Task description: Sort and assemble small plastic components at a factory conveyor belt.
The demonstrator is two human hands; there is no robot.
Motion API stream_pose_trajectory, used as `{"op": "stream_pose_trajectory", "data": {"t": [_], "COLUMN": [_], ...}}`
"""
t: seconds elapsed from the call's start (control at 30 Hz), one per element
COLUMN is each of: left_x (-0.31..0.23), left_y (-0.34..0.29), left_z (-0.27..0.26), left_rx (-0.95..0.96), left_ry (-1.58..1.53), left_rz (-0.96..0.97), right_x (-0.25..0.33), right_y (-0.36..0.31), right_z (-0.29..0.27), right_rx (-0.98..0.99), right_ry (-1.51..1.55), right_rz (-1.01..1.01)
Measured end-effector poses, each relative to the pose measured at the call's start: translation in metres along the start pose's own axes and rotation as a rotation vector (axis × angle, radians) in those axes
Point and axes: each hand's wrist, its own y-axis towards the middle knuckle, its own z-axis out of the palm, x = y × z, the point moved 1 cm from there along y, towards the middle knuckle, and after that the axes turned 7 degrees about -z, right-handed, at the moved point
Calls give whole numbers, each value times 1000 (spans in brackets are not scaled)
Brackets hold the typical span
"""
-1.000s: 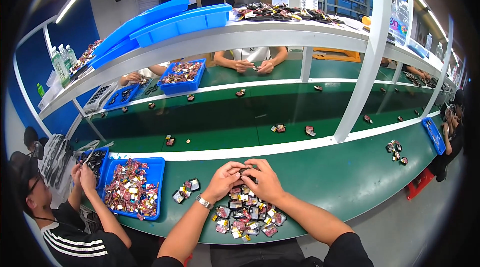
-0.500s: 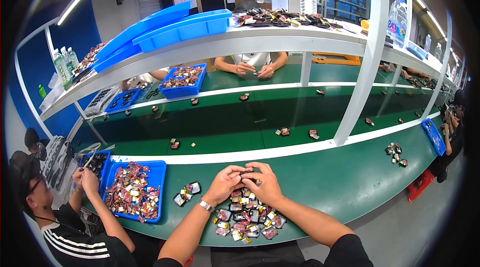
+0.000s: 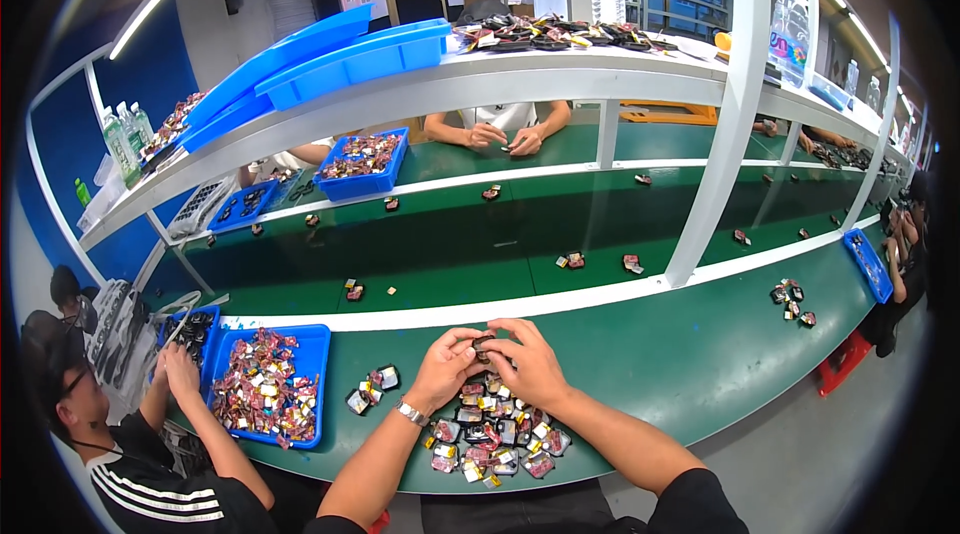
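Both my hands meet above a pile of small parts on the green worktop. Between their fingertips is a small black-cased electronic part (image 3: 483, 346), largely covered by fingers. My left hand (image 3: 446, 368), with a metal watch on the wrist, is closed and pinches it from the left. From the right, the curled fingers and thumb of my right hand (image 3: 528, 370) grip the same part. Just below lies the pile of small electronic modules (image 3: 490, 439), with black rims, dark red boards and silver or yellow pieces. A few similar modules (image 3: 373, 389) lie left of my left wrist.
A blue tray (image 3: 325, 374) heaped with red-and-silver parts stands left, beside a seated co-worker (image 3: 150, 464). Beyond a white rail, a green conveyor belt (image 3: 450, 259) carries scattered modules. White shelf posts (image 3: 720, 124) rise ahead. More modules (image 3: 790, 302) sit at right.
The held part has turned a little between my fingers, and my right fingers have shifted. Modules on the belt have moved slightly right. The view has shifted a little.
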Motion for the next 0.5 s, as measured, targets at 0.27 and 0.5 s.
{"op": "stream_pose_trajectory", "data": {"t": [0.27, 0.5], "left_x": [-1, -3], "left_y": [1, -3], "left_z": [5, 7], "left_rx": [-41, -54], "left_ry": [-2, 0], "left_rz": [-25, -22], "right_x": [-8, 0], "right_y": [1, 1], "right_z": [0, 5], "right_rx": [-59, -46], "right_ry": [-149, -190], "right_rz": [-144, -141]}}
